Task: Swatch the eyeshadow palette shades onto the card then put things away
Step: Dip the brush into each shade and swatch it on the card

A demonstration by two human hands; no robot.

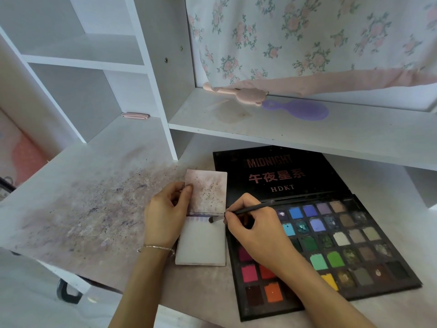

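A white card pad (202,245) lies on the desk with its stained cover flipped up. My left hand (165,214) pinches the flipped cover's left edge between thumb and fingers. My right hand (250,226) grips a thin black brush (246,210), whose tip touches the top of the card by a purple streak (197,218). To the right sits the open black eyeshadow palette (335,242), with several coloured pans and its lid (279,174) lying flat behind. My right forearm covers some of the left pans.
The desk surface (94,204) is smudged with powder on the left. A white shelf (236,124) overhangs the palette lid and carries a purple hairbrush (300,110) and a pink item (238,92). White cubbies stand at the back left, with a pink clip (135,116).
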